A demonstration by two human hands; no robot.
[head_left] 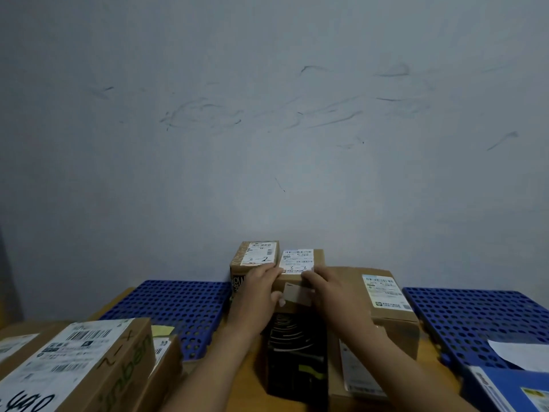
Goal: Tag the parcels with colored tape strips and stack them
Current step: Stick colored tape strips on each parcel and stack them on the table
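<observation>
Two hands: left hand (255,292) gripping left side of small parcel (300,263); right hand (329,289) pinching pale tape strip (297,294) onto its front face.
Parcel spot: on top of black box (294,352), mid desk (116,301), just beside neighbour parcel (255,254).
Risk: crooked or creased strip from one-sided press; parcel sliding off black box under push, likely bumping neighbour.
Writing: "3-3" handwritten on small parcel label; "3-2" on neighbour; front-left box (74,367) scrawl and green print only partly legible; printed label text too small to read.
</observation>
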